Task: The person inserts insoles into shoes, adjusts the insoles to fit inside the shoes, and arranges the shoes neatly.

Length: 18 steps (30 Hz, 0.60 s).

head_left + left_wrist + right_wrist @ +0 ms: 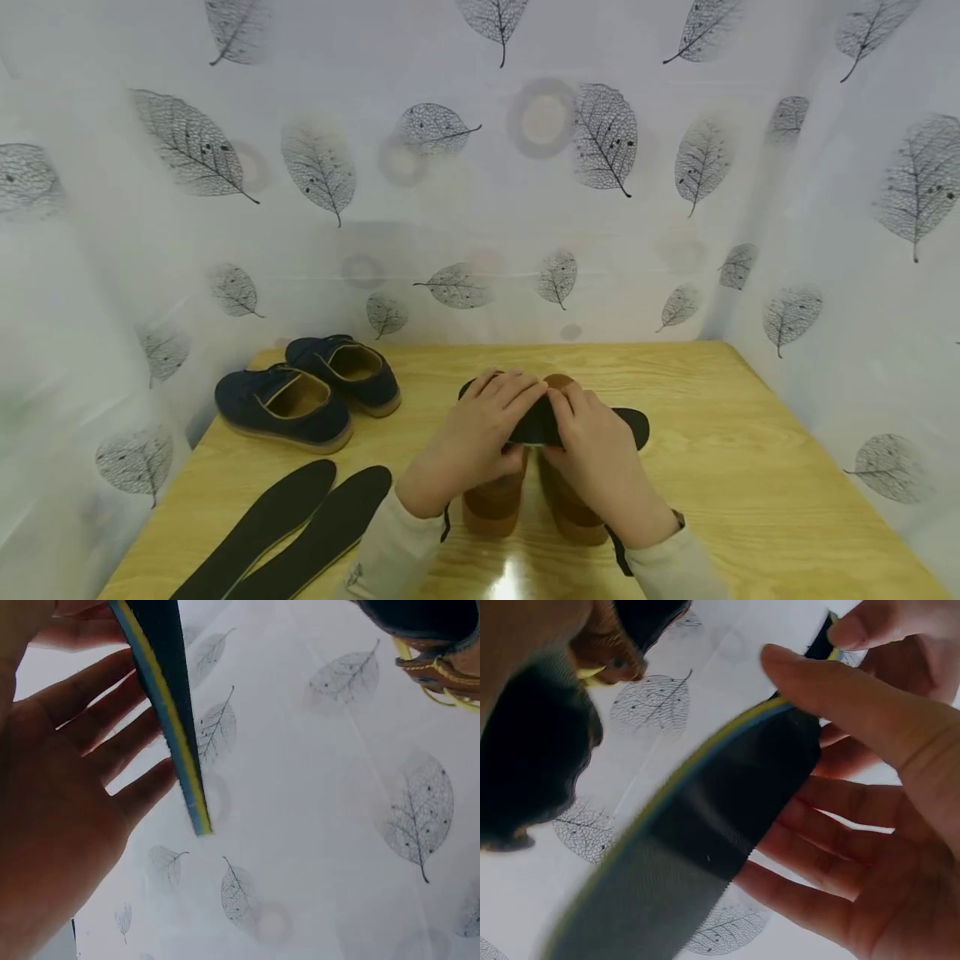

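A: Gripping status? Both hands, left hand (474, 433) and right hand (600, 467), are pinching one black insole (577, 425).

B: Location? It is hovering over the brown boots (525, 500), table (750, 467) centre.

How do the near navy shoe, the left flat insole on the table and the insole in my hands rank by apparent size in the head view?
1. Left flat insole, longest, partly cut off by the frame.
2. Held insole and near navy shoe: similar span; both hands () cover its middle, so unranked.
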Available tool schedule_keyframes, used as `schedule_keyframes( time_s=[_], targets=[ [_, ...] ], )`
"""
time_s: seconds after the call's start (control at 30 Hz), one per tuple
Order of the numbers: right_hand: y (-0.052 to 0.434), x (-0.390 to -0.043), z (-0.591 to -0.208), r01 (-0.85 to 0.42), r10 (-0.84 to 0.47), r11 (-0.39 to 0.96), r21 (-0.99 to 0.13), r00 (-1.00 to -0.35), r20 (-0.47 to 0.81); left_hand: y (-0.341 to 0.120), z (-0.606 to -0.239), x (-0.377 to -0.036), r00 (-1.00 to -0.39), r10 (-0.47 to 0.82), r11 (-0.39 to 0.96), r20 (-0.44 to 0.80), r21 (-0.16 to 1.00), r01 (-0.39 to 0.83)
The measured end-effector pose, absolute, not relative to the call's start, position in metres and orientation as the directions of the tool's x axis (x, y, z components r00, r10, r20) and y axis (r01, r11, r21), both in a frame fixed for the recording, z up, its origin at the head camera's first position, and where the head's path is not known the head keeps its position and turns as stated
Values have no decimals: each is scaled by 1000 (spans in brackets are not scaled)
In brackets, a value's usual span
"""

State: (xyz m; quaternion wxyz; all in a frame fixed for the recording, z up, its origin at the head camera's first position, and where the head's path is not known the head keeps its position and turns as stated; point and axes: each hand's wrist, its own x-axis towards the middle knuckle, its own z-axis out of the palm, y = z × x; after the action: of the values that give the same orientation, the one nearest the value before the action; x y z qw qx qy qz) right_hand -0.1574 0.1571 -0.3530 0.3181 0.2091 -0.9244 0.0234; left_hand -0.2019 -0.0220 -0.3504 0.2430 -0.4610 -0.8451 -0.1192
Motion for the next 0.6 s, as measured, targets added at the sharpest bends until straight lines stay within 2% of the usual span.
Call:
schedule_keyframes(
  time_s=[0.1,0.17,0.27,0.33,0.47,0.6],
  targets=[
    [163,-160,-349,-392,-326,920,14,-743,585,-27,-346,-205,-457,693,542,558,17,840],
    [167,-162,-347,-402,-286,912,-79,-762,580,-35,-342,-209,-457,641,544,616,55,837],
    [171,-166,-344,-403,-197,873,-274,-806,559,-48,-338,-216,-461,558,556,691,101,825],
    [173,-168,-342,-357,-112,824,-439,-863,492,-54,-339,-220,-476,524,565,706,130,815],
    [174,-170,-341,-172,3,688,-705,-971,240,-53,-347,-226,-565,545,603,620,179,777],
    [170,-164,-346,-30,-38,583,-812,-999,10,-41,-362,-229,-692,596,691,408,179,700]
  ],
)
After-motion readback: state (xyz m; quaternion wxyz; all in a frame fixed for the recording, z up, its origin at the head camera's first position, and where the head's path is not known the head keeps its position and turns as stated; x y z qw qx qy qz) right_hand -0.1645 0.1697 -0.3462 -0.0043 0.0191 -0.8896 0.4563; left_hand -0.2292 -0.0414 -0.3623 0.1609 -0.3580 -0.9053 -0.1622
